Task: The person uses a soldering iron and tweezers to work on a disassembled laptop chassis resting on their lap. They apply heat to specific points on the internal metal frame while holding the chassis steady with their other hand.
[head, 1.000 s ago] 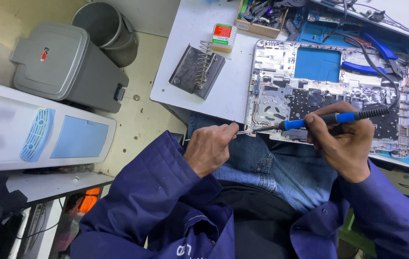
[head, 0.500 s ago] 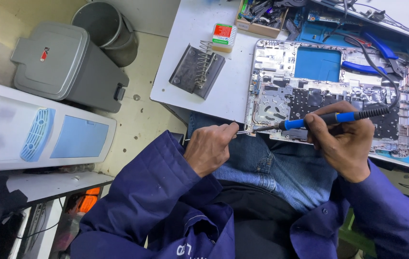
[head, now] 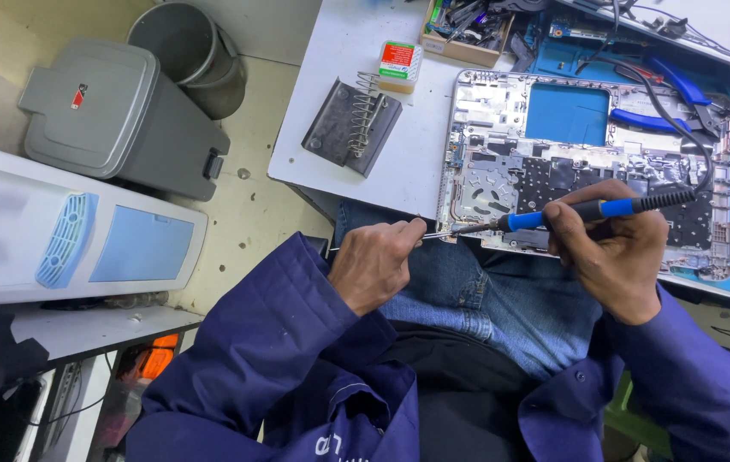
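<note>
Fingers (head: 572,224) grip soldering iron (head: 583,210), (laptop chassis (head: 502,103) edge)

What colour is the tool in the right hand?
The soldering iron is black with a blue grip, seen in the head view.

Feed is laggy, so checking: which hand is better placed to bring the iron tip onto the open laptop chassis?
Probably right. The right hand grips the soldering iron, tip at the laptop chassis edge. The left hand pinches a thin wire.

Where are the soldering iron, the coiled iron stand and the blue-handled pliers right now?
soldering iron (head: 566,212), head view, on its blue grip, held in the right hand.
coiled iron stand (head: 350,126), head view, on its dark base plate.
blue-handled pliers (head: 652,121), head view, on the lower blue handle.
</note>
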